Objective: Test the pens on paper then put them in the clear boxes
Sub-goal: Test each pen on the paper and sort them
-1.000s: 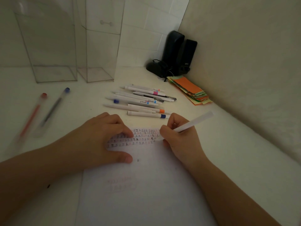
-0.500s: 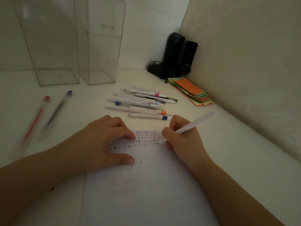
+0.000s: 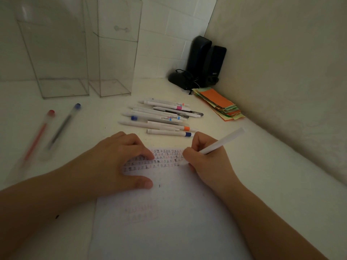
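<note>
- Fingers of the right hand [image 3: 204, 162] curl round a white pen [image 3: 221, 142], pinching it low on the barrel; its tip lies at the fingertips on the paper [image 3: 169, 222], and the barrel slants up and away to the right, past the knuckles.
- Left hand [image 3: 116, 164] rests on the paper with its fingers loosely bent and holding nothing; the fingertips press beside the written rows and the thumb lies flat on the sheet below them.
- Rows of small written marks [image 3: 161, 159] fill the strip of paper between the left fingertips and the right fingertips, in dark and faint reddish ink.
- Beyond the knuckles of both hands lies a loose pile of white pens [image 3: 159, 117], side by side on the desk [image 3: 262, 184]; the nearest one, with a blue band, is just beyond the right fingers.
- Well to the left of the left fingers lie two clear-barrelled pens, apart from the pile: a red-capped pen [image 3: 40, 132] and a blue-capped pen [image 3: 62, 126], both blurred.
- Farther off, beyond those two pens, stand two clear boxes, a left box [image 3: 56, 59] and a right box [image 3: 116, 53], upright and side by side.
- Far beyond the right fingers, in the corner, stand black speakers [image 3: 206, 61] with a stack of coloured paper slips [image 3: 219, 103] just in front.
</note>
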Action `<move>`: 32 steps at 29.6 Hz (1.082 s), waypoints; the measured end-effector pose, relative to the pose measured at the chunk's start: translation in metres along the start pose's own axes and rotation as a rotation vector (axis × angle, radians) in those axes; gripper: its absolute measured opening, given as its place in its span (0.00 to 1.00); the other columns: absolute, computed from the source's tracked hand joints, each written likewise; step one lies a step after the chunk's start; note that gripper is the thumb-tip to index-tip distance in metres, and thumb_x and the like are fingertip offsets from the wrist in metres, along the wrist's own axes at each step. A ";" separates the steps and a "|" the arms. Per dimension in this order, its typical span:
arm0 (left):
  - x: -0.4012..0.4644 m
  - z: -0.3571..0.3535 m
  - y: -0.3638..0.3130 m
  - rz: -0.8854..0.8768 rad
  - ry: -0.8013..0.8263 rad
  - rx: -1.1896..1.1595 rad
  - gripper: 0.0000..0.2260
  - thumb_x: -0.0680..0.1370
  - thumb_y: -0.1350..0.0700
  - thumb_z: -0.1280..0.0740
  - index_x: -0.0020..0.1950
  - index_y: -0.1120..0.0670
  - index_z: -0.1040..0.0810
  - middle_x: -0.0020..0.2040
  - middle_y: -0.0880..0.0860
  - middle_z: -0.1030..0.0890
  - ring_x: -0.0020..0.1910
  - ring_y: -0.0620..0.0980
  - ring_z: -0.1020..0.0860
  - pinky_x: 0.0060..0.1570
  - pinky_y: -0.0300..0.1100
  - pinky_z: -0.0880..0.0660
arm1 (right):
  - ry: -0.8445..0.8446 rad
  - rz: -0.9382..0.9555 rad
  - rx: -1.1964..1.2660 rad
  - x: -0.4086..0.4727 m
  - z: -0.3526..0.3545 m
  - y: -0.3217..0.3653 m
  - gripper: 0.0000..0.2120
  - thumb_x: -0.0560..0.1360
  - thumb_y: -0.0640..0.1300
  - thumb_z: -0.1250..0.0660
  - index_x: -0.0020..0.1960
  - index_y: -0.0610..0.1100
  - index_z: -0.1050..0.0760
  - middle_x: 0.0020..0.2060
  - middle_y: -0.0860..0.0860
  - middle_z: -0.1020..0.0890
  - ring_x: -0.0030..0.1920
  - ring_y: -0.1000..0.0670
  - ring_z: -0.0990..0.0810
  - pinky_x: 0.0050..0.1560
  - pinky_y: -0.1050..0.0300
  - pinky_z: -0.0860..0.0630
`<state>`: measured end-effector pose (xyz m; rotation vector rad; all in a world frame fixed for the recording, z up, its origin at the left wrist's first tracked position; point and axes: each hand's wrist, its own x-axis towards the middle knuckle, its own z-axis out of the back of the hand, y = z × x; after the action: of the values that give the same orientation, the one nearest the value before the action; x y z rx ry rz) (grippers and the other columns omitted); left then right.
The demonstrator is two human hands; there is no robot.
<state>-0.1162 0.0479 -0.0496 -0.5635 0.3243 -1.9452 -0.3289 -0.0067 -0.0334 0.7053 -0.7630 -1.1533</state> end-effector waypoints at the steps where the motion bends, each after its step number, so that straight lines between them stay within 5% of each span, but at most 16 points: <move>1: 0.000 0.000 0.000 0.002 0.007 0.002 0.27 0.59 0.23 0.47 0.52 0.33 0.30 0.49 0.33 0.31 0.53 0.35 0.35 0.50 0.30 0.36 | -0.002 0.015 -0.004 0.000 0.000 0.001 0.11 0.69 0.35 0.34 0.33 0.37 0.34 0.29 0.37 0.29 0.31 0.48 0.30 0.27 0.65 0.33; 7: -0.001 -0.001 0.002 -0.019 -0.007 0.018 0.28 0.61 0.22 0.48 0.54 0.35 0.28 0.50 0.32 0.31 0.54 0.34 0.34 0.50 0.30 0.36 | -0.055 -0.032 0.247 -0.001 0.008 0.002 0.11 0.72 0.38 0.32 0.34 0.43 0.32 0.23 0.52 0.25 0.24 0.58 0.30 0.26 0.68 0.34; 10: -0.002 -0.002 0.003 -0.042 -0.034 0.047 0.29 0.64 0.25 0.45 0.56 0.39 0.26 0.49 0.33 0.31 0.50 0.35 0.33 0.51 0.30 0.36 | -0.052 0.066 0.443 -0.006 0.015 0.009 0.07 0.70 0.45 0.32 0.40 0.42 0.26 0.30 0.48 0.18 0.25 0.55 0.29 0.25 0.65 0.31; 13: -0.003 0.001 -0.002 -0.101 -0.117 0.073 0.25 0.66 0.30 0.40 0.59 0.41 0.29 0.53 0.37 0.30 0.54 0.37 0.33 0.54 0.36 0.33 | -0.010 0.205 0.327 -0.010 0.010 0.011 0.10 0.76 0.50 0.39 0.41 0.45 0.26 0.27 0.49 0.20 0.23 0.56 0.28 0.25 0.67 0.33; 19: -0.006 0.003 -0.030 -0.304 -0.120 -0.083 0.22 0.71 0.37 0.37 0.63 0.41 0.30 0.61 0.39 0.34 0.61 0.37 0.33 0.58 0.29 0.36 | 0.180 0.252 -0.092 -0.016 -0.008 0.008 0.08 0.77 0.40 0.42 0.46 0.51 0.39 0.32 0.55 0.26 0.32 0.59 0.28 0.35 0.63 0.31; 25: -0.003 -0.001 -0.032 -0.362 -0.063 -0.289 0.10 0.72 0.49 0.32 0.51 0.49 0.21 0.59 0.42 0.28 0.59 0.39 0.27 0.57 0.30 0.33 | 0.209 0.322 -0.178 -0.019 -0.011 0.011 0.07 0.69 0.54 0.45 0.43 0.54 0.40 0.28 0.55 0.28 0.29 0.56 0.31 0.32 0.62 0.33; 29: -0.004 0.000 -0.037 -0.387 -0.011 -0.262 0.07 0.72 0.48 0.31 0.48 0.48 0.24 0.57 0.40 0.27 0.56 0.36 0.28 0.55 0.30 0.32 | 0.335 0.311 -0.051 -0.021 -0.016 0.012 0.15 0.71 0.35 0.40 0.40 0.54 0.40 0.27 0.59 0.32 0.30 0.58 0.35 0.31 0.67 0.36; 32: -0.003 0.002 -0.037 -0.384 -0.019 -0.234 0.09 0.72 0.47 0.31 0.49 0.48 0.25 0.57 0.41 0.28 0.56 0.38 0.27 0.54 0.34 0.30 | 0.292 0.367 -0.054 -0.020 -0.016 0.014 0.16 0.70 0.36 0.40 0.46 0.57 0.36 0.28 0.56 0.29 0.31 0.58 0.31 0.32 0.68 0.34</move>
<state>-0.1428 0.0664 -0.0315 -0.8449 0.4619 -2.2842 -0.3131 0.0180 -0.0342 0.6392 -0.5810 -0.7155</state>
